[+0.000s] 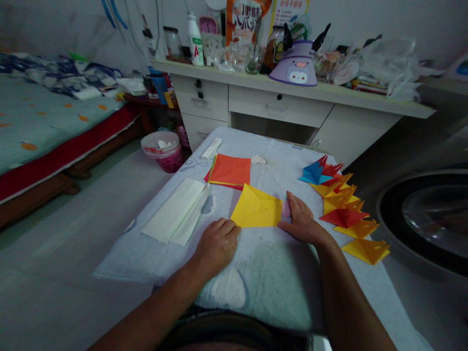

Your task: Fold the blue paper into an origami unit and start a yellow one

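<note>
A yellow paper sheet (pixel 256 208), folded and creased, lies on the cloth-covered table (pixel 270 273). My left hand (pixel 218 243) rests at the sheet's lower left corner, its fingers curled together; the fingertips are partly hidden. At the lower right corner my right hand (pixel 302 218) lies with its fingers stretched out and the thumb apart, touching the paper's edge. Behind the yellow sheet is a stack of square papers with an orange one (pixel 231 170) on top. Folded paper pieces in yellow, red and blue (pixel 314 173) form a row along the right side.
White folded sheets (pixel 175 209) lie left of my left hand. A small white box (pixel 211 149) and a crumpled tissue (pixel 259 159) are farther back. Beyond stands a white desk (pixel 252 78) with jars and bags. A pink bucket (pixel 164 151) sits on the floor at left.
</note>
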The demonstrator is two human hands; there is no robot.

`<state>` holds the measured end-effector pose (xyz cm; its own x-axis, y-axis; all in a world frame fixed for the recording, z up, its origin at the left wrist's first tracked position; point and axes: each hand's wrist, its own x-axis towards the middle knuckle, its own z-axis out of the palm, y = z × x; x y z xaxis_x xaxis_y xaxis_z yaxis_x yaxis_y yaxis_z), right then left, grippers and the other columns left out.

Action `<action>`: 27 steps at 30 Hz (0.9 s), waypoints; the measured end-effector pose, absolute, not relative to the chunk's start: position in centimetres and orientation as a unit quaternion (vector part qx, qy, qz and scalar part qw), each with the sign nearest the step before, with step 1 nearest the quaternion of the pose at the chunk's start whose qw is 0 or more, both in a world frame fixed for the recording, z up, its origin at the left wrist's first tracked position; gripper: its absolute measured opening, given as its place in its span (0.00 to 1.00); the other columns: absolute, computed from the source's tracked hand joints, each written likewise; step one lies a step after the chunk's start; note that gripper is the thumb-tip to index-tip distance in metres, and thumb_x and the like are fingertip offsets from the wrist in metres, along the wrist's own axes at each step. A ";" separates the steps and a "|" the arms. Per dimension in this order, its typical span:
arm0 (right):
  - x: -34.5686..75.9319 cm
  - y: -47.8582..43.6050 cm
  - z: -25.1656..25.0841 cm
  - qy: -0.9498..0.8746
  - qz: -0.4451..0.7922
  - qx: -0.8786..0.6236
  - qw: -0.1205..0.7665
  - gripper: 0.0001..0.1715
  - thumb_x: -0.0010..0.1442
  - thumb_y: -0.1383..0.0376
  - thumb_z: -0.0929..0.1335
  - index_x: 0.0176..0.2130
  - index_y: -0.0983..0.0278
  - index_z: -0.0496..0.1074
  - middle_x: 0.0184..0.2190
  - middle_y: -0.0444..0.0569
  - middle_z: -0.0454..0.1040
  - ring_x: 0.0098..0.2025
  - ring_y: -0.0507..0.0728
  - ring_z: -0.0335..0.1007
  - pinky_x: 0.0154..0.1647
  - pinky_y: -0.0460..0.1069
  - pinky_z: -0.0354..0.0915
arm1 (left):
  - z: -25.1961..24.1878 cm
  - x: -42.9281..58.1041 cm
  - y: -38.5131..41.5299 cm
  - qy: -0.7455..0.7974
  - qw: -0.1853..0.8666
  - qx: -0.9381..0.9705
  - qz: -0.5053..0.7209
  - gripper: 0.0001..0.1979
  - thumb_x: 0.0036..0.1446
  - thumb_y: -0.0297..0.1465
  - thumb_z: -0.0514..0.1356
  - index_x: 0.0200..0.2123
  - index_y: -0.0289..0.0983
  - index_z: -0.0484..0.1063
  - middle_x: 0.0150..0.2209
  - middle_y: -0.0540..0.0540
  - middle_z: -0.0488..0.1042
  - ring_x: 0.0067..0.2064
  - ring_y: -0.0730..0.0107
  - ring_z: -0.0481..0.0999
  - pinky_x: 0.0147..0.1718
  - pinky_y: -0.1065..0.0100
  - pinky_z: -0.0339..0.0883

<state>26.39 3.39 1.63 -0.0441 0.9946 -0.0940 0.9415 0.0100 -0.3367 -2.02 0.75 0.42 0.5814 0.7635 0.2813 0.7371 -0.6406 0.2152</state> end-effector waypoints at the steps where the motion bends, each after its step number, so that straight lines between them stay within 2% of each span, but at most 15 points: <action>1: 26.5 3.4 1.6 -0.709 0.155 -0.681 0.096 0.55 0.51 0.57 0.68 0.69 0.68 0.41 0.67 0.63 0.50 0.69 0.68 0.43 0.67 0.63 0.46 | 0.4 -2.0 0.8 0.421 0.037 0.889 0.177 0.08 0.59 0.22 0.56 0.36 0.36 0.73 0.34 0.45 0.73 0.39 0.62 0.69 0.41 0.60 0.68; 3: 26.5 3.5 1.7 -0.713 0.144 -0.673 0.137 0.52 0.50 0.61 0.67 0.67 0.69 0.45 0.66 0.63 0.52 0.68 0.67 0.45 0.67 0.63 0.47 | 0.3 -2.0 0.8 0.420 0.038 0.889 0.181 0.08 0.59 0.22 0.55 0.36 0.36 0.73 0.34 0.45 0.73 0.39 0.62 0.69 0.42 0.60 0.68; 5: 26.4 3.6 2.0 -0.712 0.126 -0.662 0.197 0.43 0.49 0.64 0.66 0.63 0.67 0.55 0.64 0.62 0.54 0.67 0.67 0.48 0.66 0.63 0.48 | 0.4 -2.0 0.8 0.419 0.038 0.888 0.183 0.08 0.60 0.23 0.55 0.36 0.36 0.73 0.34 0.45 0.73 0.39 0.62 0.69 0.42 0.60 0.68; 7: 26.0 3.6 2.4 -0.712 0.117 -0.647 0.247 0.30 0.51 0.64 0.65 0.54 0.64 0.65 0.62 0.60 0.57 0.65 0.66 0.50 0.65 0.64 0.50 | 0.5 -2.0 0.8 0.418 0.040 0.889 0.185 0.08 0.60 0.23 0.55 0.36 0.37 0.73 0.34 0.45 0.73 0.39 0.62 0.69 0.42 0.60 0.68; 10: 25.3 3.4 2.9 -0.733 0.131 -0.620 0.247 0.14 0.55 0.61 0.64 0.41 0.62 0.72 0.60 0.57 0.60 0.64 0.67 0.51 0.63 0.66 0.51 | 0.7 -2.0 0.8 0.417 0.047 0.888 0.190 0.08 0.60 0.23 0.55 0.36 0.37 0.73 0.34 0.45 0.72 0.39 0.63 0.70 0.42 0.60 0.69; 13: 24.7 3.2 2.9 -0.757 0.144 -0.603 0.204 0.12 0.56 0.57 0.66 0.36 0.62 0.74 0.61 0.56 0.60 0.66 0.69 0.47 0.63 0.69 0.48 | 0.8 -2.0 0.7 0.421 0.062 0.882 0.205 0.08 0.59 0.22 0.55 0.37 0.37 0.73 0.34 0.45 0.73 0.40 0.63 0.70 0.43 0.60 0.69; 16: 24.4 3.3 2.6 -0.774 0.150 -0.585 0.189 0.09 0.57 0.59 0.67 0.32 0.62 0.73 0.61 0.55 0.62 0.67 0.68 0.46 0.63 0.69 0.47 | 1.2 -1.7 0.6 0.423 0.096 0.872 0.226 0.09 0.58 0.22 0.55 0.38 0.38 0.73 0.39 0.44 0.73 0.43 0.62 0.72 0.46 0.59 0.70; 19: 24.2 3.3 2.5 -0.784 0.165 -0.564 0.201 0.08 0.58 0.60 0.67 0.31 0.62 0.72 0.61 0.55 0.63 0.67 0.66 0.48 0.63 0.67 0.48 | 2.4 -0.9 0.8 0.418 0.151 0.853 0.273 0.15 0.57 0.21 0.55 0.46 0.39 0.71 0.51 0.42 0.70 0.51 0.62 0.71 0.51 0.59 0.69; 21: 24.1 3.3 2.6 -0.781 0.178 -0.555 0.224 0.08 0.59 0.60 0.67 0.31 0.62 0.71 0.61 0.55 0.63 0.67 0.65 0.48 0.64 0.67 0.48 | 3.5 0.0 1.2 0.407 0.206 0.838 0.299 0.21 0.56 0.20 0.55 0.53 0.39 0.66 0.55 0.43 0.68 0.53 0.63 0.71 0.51 0.61 0.70; 24: 23.7 3.0 3.1 -0.777 0.201 -0.532 0.268 0.08 0.59 0.59 0.67 0.31 0.61 0.70 0.60 0.54 0.64 0.67 0.64 0.48 0.65 0.66 0.48 | 4.7 1.6 2.1 0.404 0.255 0.821 0.313 0.25 0.54 0.20 0.57 0.55 0.38 0.63 0.54 0.42 0.70 0.52 0.64 0.73 0.50 0.62 0.70; 27: 23.3 2.7 3.8 -0.781 0.228 -0.499 0.299 0.10 0.60 0.58 0.67 0.32 0.61 0.70 0.60 0.53 0.64 0.67 0.63 0.49 0.66 0.64 0.47 | 5.0 2.9 3.1 0.415 0.263 0.810 0.321 0.22 0.54 0.21 0.58 0.53 0.37 0.65 0.50 0.43 0.74 0.48 0.64 0.75 0.47 0.62 0.71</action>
